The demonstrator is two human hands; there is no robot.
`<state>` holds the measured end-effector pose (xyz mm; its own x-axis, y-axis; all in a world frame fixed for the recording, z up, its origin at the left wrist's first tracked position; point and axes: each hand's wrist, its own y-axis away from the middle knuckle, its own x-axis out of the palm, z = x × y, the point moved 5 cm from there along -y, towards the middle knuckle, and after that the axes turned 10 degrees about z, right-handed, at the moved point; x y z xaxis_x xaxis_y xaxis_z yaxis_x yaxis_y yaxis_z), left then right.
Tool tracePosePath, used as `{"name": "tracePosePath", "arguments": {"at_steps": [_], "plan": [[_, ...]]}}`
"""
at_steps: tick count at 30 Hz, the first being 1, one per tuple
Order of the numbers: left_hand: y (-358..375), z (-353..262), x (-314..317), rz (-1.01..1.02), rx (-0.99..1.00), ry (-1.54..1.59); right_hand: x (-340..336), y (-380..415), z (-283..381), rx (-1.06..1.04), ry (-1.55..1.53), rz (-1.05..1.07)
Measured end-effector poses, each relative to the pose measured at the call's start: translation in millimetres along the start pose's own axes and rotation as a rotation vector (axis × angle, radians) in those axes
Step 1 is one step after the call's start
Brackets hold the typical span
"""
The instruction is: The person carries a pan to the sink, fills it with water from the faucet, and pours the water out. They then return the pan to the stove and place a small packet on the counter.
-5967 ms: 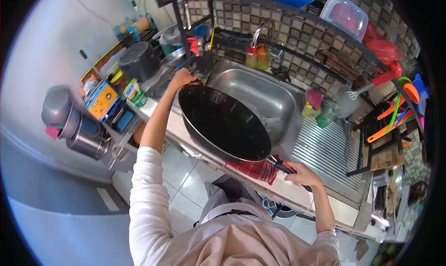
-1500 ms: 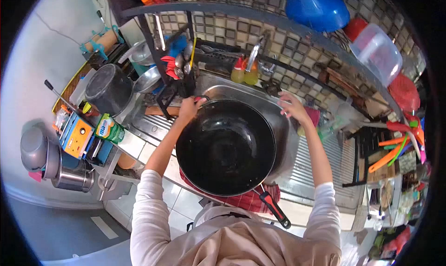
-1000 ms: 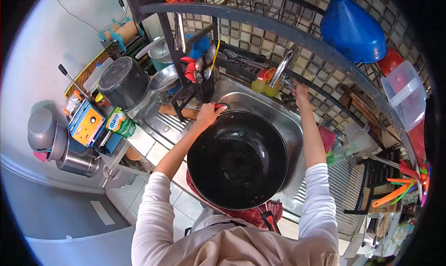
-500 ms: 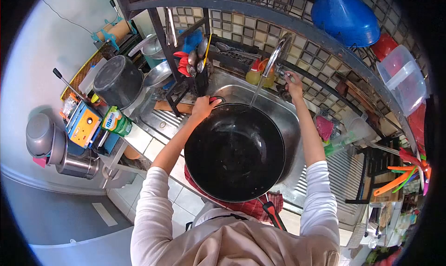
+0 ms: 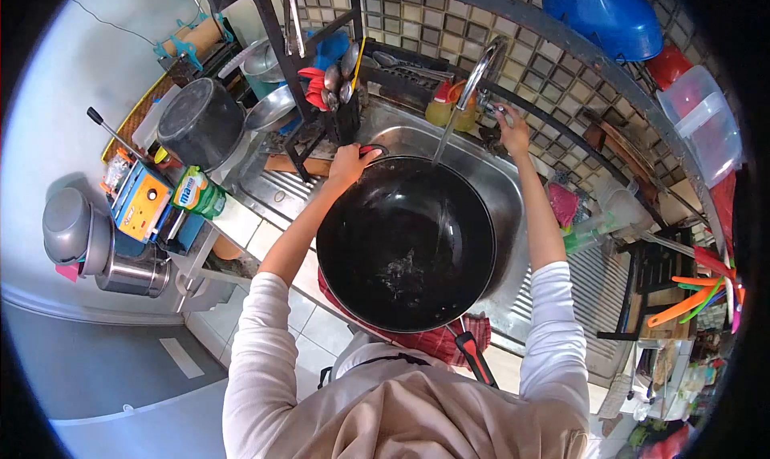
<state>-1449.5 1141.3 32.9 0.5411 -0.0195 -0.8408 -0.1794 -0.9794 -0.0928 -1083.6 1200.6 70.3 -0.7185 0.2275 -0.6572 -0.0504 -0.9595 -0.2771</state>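
A large black wok (image 5: 393, 250) rests over the sink (image 5: 507, 218), its long red and black handle (image 5: 475, 358) pointing toward my body. My left hand (image 5: 350, 165) is wrapped round the small red and black loop handle on the wok's far left rim. My right hand (image 5: 512, 130) holds the faucet knob (image 5: 484, 103) beside the curved metal faucet (image 5: 475, 76). Water runs from the spout into the wok, and a rippling splash shows near the wok's bottom. Under the wok's near edge lies a red checked cloth (image 5: 481, 331).
Left of the sink are a dark pot (image 5: 200, 124), a green and white pouch (image 5: 199, 193) and a holder with spoons (image 5: 343, 122). Soap bottles (image 5: 439, 109) stand behind the faucet. A ribbed drainboard (image 5: 589, 299) lies right; a dark rack frame (image 5: 553, 34) arches overhead.
The water stream has grown and now splashes in the wok's lower middle. The view has shifted slightly. Both hands keep their holds.
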Motion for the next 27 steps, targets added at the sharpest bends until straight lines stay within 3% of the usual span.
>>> {"name": "tracePosePath", "arguments": {"at_steps": [9, 14, 17, 21, 23, 27], "plan": [[3, -2, -2, -0.019, -0.001, -0.008, -9, 7, 14, -0.028, 0.086, -0.010], [3, -4, -3, -0.015, 0.008, -0.006, -7, 4, 11, -0.254, 0.301, -0.136], [3, -3, -3, -0.023, 0.006, -0.012, -7, 4, 11, -0.125, 0.212, -0.056], [4, -4, -6, -0.028, 0.005, -0.005, -7, 4, 10, -0.122, 0.149, -0.037], [5, -5, -6, -0.017, 0.000, 0.022, -8, 4, 12, -0.251, 0.267, -0.136], [2, -2, -4, -0.014, -0.012, -0.023, -9, 3, 14, -0.167, 0.187, -0.043]]}}
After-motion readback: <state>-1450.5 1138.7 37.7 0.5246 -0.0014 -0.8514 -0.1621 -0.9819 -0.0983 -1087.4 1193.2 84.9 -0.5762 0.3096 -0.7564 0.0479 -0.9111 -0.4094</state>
